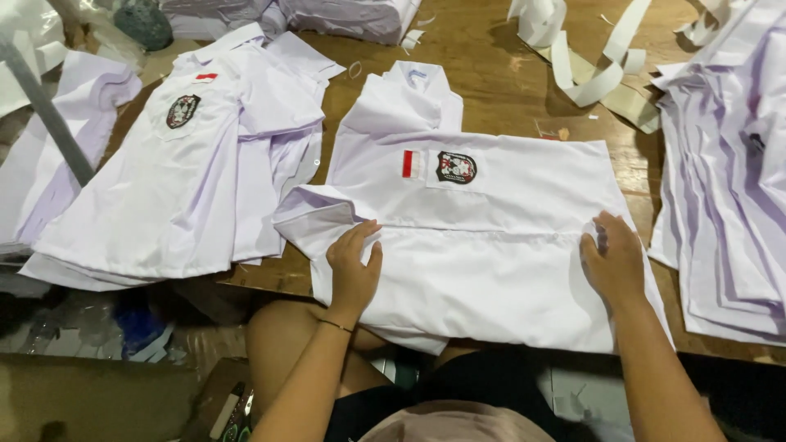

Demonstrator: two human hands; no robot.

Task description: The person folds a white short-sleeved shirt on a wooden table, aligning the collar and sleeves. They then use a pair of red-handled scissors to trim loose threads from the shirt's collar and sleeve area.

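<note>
Head view: looking down at a wooden desk [499, 74], person working at its near edge.
Shirt in hand: white shirt [483, 237] lies flat at the near edge, centre of the desk, collar toward the far edge; a red-and-white patch and a dark round badge [456, 167] face up on the chest; hem hangs slightly over the near edge.
Left hand: left hand [354, 263] rests palm-down on the shirt's left side, just beside the folded sleeve; fingers [360, 236] slightly spread, extended, pressing flat on the cloth, not clamped on anything.
Right hand: right hand [614, 258] is on the shirt's right edge; fingers [596, 241] curled together with a bit of fabric pinched at the tips.
Wrist: thin dark band [336, 326] on the left wrist.
Left of desk: folded shirt pile [188, 180] with the same badge, near the left edge, apart from the shirt in hand.
Right of desk: stack of white shirts [729, 188] along the right edge, just beside the right hand's side.
Far edge: loose white paper strips [589, 57] and wrapped white bundles [352, 16].
</note>
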